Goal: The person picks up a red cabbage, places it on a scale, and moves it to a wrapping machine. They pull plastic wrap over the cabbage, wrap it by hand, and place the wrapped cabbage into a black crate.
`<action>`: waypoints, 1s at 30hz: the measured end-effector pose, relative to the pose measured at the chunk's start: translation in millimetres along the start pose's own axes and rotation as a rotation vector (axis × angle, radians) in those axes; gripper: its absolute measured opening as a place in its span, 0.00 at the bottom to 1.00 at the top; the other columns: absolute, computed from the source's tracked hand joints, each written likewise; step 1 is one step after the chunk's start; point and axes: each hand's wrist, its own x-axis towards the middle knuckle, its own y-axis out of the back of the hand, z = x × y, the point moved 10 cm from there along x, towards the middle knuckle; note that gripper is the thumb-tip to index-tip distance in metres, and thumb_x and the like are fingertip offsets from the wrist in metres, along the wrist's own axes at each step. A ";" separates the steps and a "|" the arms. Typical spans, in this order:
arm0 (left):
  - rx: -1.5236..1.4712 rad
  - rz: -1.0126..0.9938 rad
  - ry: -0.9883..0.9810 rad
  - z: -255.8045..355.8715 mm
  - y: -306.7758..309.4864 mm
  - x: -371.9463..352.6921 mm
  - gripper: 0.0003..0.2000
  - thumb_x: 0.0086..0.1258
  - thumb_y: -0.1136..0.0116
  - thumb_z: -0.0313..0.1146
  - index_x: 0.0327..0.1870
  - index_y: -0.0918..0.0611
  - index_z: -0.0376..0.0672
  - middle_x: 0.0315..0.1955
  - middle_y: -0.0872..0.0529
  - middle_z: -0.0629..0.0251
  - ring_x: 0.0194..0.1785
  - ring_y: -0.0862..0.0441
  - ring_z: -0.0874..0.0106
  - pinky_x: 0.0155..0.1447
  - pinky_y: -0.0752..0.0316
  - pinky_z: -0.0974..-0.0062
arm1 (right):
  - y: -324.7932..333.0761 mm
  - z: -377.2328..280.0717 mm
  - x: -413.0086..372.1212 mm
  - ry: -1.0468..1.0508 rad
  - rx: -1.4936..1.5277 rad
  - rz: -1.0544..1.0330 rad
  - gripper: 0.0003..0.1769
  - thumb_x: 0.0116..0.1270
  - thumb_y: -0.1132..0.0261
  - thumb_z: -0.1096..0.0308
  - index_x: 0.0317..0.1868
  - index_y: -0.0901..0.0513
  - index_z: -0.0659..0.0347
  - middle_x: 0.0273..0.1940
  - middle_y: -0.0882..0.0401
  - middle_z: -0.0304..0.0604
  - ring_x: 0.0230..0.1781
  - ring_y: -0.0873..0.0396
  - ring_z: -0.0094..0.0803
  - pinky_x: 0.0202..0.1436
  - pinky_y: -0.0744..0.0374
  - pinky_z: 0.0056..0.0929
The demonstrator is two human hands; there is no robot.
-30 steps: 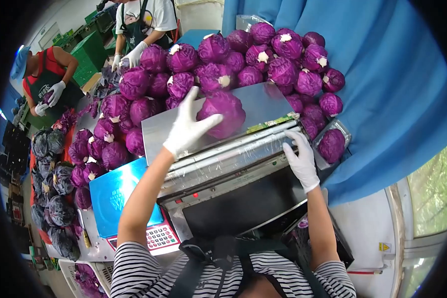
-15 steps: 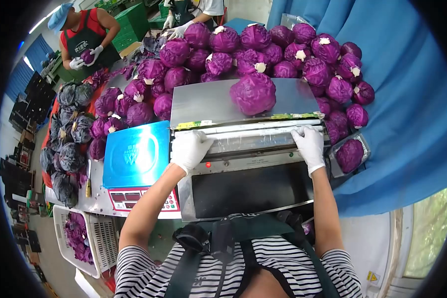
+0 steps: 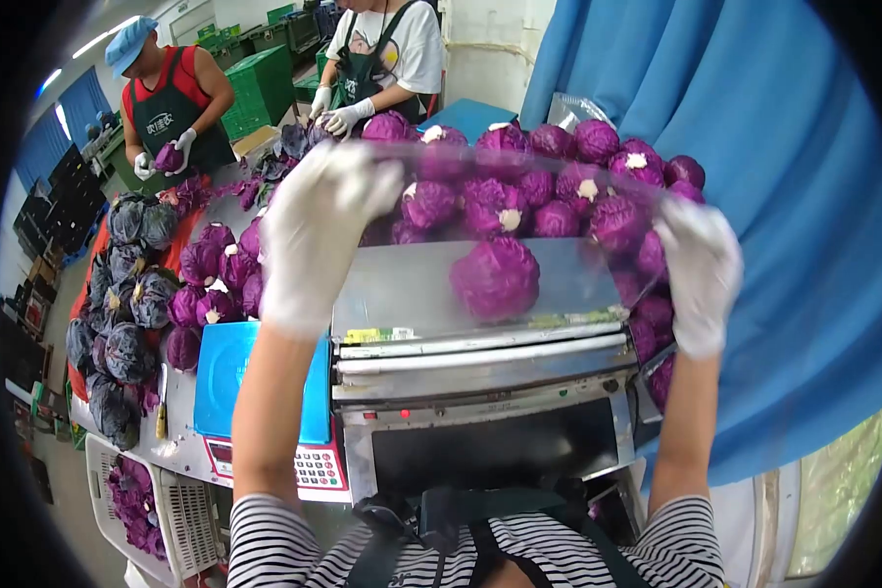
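Observation:
A clear sheet of plastic film (image 3: 529, 162) stretches between my two gloved hands, raised above the table. My left hand (image 3: 323, 230), blurred by motion, pinches its left end. At the right end my right hand (image 3: 698, 269) grips the film, fingers closed. Behind the film, one trimmed red cabbage (image 3: 495, 279) rests on the metal plate (image 3: 392, 284) of a film-wrapping machine. White rollers (image 3: 480, 358) run across that machine below the cabbage, and a black panel (image 3: 500, 448) lies nearest my body.
Red cabbages (image 3: 556, 219) are heaped behind the plate. Left are a blue-topped scale (image 3: 227, 382), a knife (image 3: 162, 419), untrimmed cabbages (image 3: 130, 351) and a white crate (image 3: 191, 519) of leaves. Two co-workers (image 3: 181, 98) stand across the table. A blue curtain (image 3: 794, 294) hangs at right.
Both hands have risen from the rollers, moving up and apart, drawing the film out above the cabbage. The camera view has tilted upward, showing more of the co-workers.

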 end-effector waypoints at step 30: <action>0.109 -0.475 1.914 -124.9 -4.5 -322.6 0.47 0.60 0.73 0.77 0.74 0.48 0.50 0.63 0.34 0.37 0.66 0.35 0.43 0.71 0.45 0.47 | -47.2 149.4 -292.3 -1.719 -0.218 -0.511 0.54 0.60 0.66 0.21 0.72 0.43 0.57 0.63 0.33 0.53 0.57 0.28 0.40 0.55 0.25 0.37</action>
